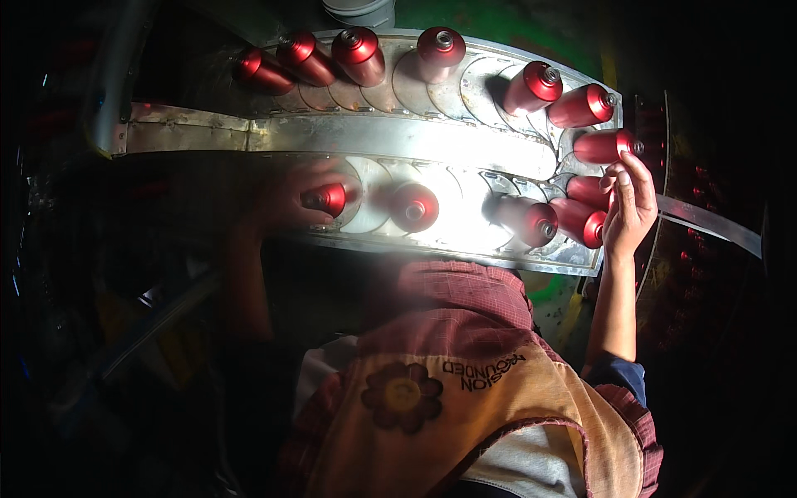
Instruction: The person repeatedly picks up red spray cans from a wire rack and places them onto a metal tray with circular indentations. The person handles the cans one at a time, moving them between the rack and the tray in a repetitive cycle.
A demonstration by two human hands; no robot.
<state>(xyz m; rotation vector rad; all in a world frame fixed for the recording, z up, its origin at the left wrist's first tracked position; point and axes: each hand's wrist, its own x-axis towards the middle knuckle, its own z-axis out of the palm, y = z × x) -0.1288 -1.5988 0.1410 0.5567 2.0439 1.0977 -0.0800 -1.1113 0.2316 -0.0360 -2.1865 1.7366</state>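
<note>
Red metallic bottles with narrow silver necks stand on a conveyor of overlapping metal plates (475, 87). At the near track's left end, my left hand (290, 195), dim and blurred, is closed around a red bottle (330, 199). My right hand (633, 207) is at the conveyor's right end, fingers curled over the neck end of a red bottle (586, 191) that they partly hide. Its extended finger touches or nearly touches the neck end of another bottle (599, 147) just beyond. Below that hand a third bottle (579, 220) leans, close to my palm.
A bright metal divider (332, 137) separates the two tracks. More bottles, such as a tilted one (531, 90), line the far track. A pale bucket (361, 10) stands behind. A curved metal rail (714, 224) extends right. Light glare washes out the near track's middle.
</note>
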